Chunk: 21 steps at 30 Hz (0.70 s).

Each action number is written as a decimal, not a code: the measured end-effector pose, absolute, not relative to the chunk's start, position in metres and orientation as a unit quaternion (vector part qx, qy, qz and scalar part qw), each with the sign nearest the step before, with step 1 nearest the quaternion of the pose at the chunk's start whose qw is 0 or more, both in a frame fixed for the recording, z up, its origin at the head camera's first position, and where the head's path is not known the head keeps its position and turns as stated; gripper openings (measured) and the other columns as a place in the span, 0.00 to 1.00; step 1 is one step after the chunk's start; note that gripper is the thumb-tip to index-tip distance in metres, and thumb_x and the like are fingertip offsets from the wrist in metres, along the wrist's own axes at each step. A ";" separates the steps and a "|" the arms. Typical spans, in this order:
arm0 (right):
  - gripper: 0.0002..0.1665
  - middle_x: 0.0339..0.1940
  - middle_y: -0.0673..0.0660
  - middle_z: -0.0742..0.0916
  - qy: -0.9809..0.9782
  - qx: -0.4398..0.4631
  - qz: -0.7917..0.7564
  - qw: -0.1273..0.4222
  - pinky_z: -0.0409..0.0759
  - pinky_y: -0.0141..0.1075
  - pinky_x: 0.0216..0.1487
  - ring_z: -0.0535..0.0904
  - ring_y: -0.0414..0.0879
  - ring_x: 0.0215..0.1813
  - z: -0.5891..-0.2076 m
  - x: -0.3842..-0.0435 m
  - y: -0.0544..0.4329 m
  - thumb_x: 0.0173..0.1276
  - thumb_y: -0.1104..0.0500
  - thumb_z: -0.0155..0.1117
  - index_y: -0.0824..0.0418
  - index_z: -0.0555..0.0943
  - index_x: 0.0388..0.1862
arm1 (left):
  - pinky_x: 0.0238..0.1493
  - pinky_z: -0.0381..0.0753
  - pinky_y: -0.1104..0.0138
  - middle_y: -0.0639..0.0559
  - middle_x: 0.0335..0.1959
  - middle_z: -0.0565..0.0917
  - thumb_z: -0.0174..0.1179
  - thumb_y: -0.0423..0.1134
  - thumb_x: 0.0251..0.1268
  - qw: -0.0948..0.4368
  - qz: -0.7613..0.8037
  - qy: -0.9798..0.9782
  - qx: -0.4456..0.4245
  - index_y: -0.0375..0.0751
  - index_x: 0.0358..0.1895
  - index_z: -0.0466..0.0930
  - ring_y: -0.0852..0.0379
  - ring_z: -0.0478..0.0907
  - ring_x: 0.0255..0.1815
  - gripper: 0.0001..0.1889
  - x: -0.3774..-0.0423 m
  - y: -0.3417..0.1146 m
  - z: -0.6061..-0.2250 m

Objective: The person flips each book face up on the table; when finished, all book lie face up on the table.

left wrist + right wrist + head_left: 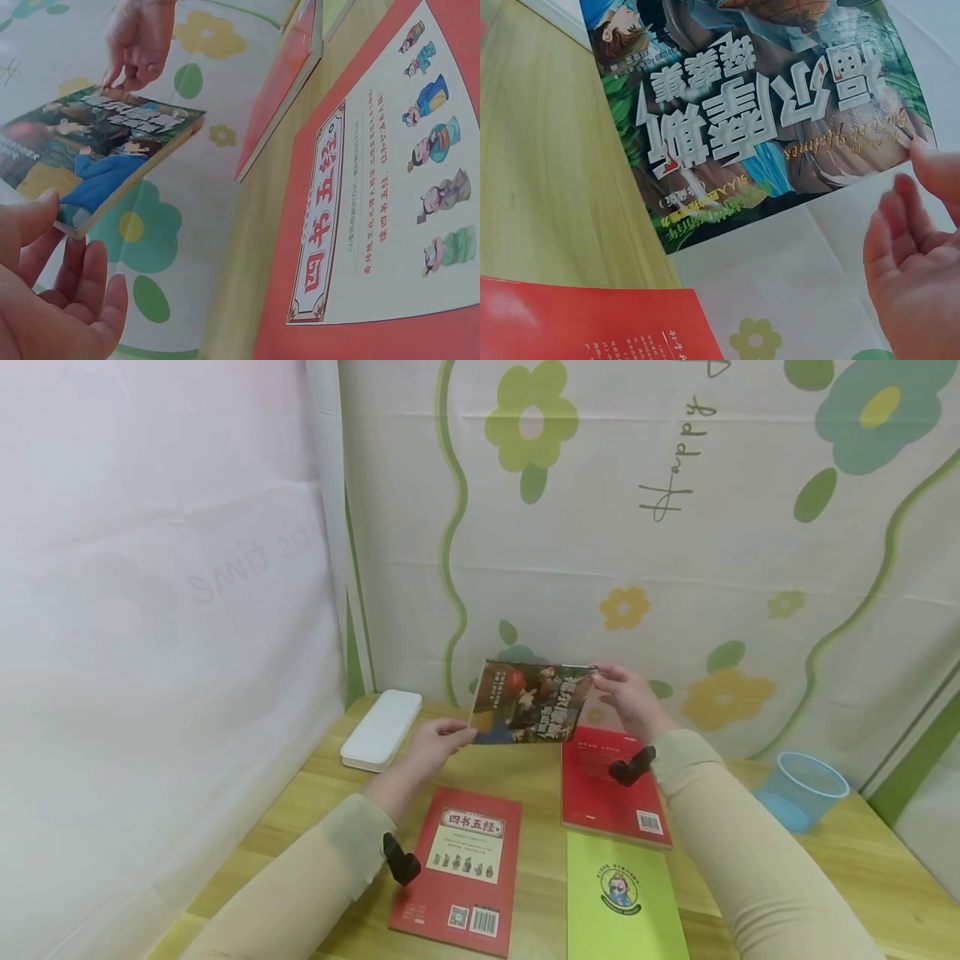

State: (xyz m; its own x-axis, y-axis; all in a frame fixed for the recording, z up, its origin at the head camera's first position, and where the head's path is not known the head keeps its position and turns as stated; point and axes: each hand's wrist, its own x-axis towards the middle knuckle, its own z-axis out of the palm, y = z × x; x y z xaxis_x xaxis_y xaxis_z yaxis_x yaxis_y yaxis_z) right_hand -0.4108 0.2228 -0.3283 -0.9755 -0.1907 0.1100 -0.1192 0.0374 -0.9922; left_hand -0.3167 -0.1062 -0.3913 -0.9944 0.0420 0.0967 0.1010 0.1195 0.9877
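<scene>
A dark illustrated book [531, 703] is held up above the far part of the table, its cover turned sideways in the head view. My left hand [441, 742] pinches one lower corner between thumb and fingers, also plain in the left wrist view. At the opposite end my right hand [628, 693] pinches the upper corner; in the right wrist view the thumb [937, 169] lies on the cover edge. Large white characters [712, 135] cover the front. Beneath the right wrist lies a red book [615, 793], partly hidden by the arm.
Nearer me lie a red book with a cream panel [420, 914] on the left and a yellow-green book [585, 893] on the right. A white case [384, 727] sits at the back left. A blue translucent cup [813, 789] stands right. Patterned cloth [525, 568] hangs behind the table.
</scene>
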 end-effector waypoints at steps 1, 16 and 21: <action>0.21 0.45 0.45 0.80 0.722 -0.112 -0.682 0.027 0.72 0.40 0.64 0.75 0.38 0.48 -0.328 -0.411 0.223 0.78 0.63 0.53 0.66 0.70 0.66 | 0.57 0.75 0.51 0.44 0.48 0.84 0.64 0.41 0.67 0.021 -0.661 -0.749 -0.044 0.33 0.51 0.83 0.47 0.78 0.51 0.16 -0.317 -0.106 -0.391; 0.18 0.42 0.51 0.82 0.726 -0.117 -0.676 0.039 0.82 0.38 0.49 0.82 0.42 0.41 -0.330 -0.409 0.220 0.78 0.64 0.52 0.68 0.70 0.63 | 0.55 0.80 0.53 0.42 0.41 0.84 0.65 0.33 0.65 -0.025 -0.672 -0.738 -0.057 0.33 0.60 0.75 0.41 0.84 0.43 0.22 -0.314 -0.106 -0.391; 0.17 0.40 0.50 0.83 0.744 -0.111 -0.658 0.042 0.80 0.41 0.50 0.81 0.42 0.40 -0.330 -0.409 0.220 0.78 0.63 0.52 0.67 0.70 0.62 | 0.47 0.84 0.56 0.43 0.38 0.83 0.63 0.29 0.65 -0.042 -0.670 -0.738 -0.071 0.32 0.55 0.75 0.50 0.83 0.35 0.16 -0.317 -0.105 -0.391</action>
